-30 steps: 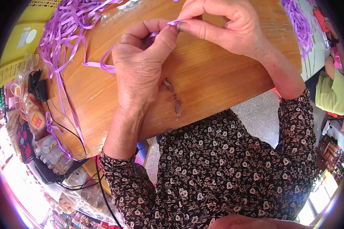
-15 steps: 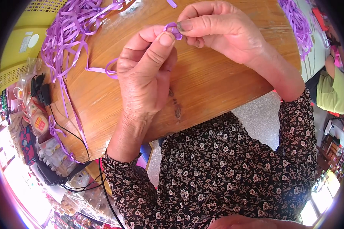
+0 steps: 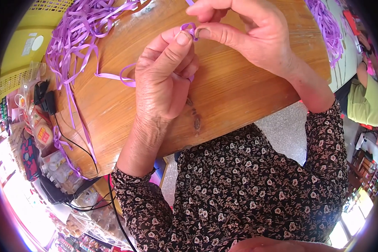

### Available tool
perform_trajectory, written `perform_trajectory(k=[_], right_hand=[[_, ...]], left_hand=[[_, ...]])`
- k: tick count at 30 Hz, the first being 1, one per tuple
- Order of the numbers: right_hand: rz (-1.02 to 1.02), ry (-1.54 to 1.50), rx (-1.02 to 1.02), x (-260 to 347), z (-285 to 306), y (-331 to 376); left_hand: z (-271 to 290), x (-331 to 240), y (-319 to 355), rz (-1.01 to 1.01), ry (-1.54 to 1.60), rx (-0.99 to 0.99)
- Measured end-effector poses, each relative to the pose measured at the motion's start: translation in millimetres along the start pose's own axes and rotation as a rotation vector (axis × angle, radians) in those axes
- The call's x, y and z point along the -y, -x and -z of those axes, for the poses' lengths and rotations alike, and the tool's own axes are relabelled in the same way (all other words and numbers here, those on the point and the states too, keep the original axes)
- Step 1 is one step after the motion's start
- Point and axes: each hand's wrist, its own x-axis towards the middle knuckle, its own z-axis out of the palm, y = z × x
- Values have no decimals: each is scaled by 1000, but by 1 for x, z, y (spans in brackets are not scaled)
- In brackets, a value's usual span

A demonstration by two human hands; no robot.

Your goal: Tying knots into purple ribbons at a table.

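Observation:
My left hand is closed, pinching a small loop of purple ribbon between thumb and forefinger. More of that ribbon shows below its curled fingers, and a curved length trails left toward the heap. My right hand has its thumb tip against the right side of the small loop. Its fingers are lifted away from the thumb, so the hand stands open. Both hands are above the wooden table. The part of the ribbon inside my left fingers is hidden.
A heap of purple ribbon lies at the far left of the table, beside a yellow plastic basket. Another purple bundle is at the far right. Bags and a black cable crowd the left edge. A person in yellow-green is at right.
My right forefinger and other fingers have risen away from the thumb, opening the pinch beside the loop. My left hand has shifted slightly right with the ribbon.

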Motion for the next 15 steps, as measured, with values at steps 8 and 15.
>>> perform_trajectory(k=[8, 15], right_hand=[[-173, 102, 127, 37, 10, -1], [343, 152, 59, -14, 4, 11]], left_hand=[[-1, -2, 1, 27, -67, -28], [-9, -4, 3, -5, -279, -138]])
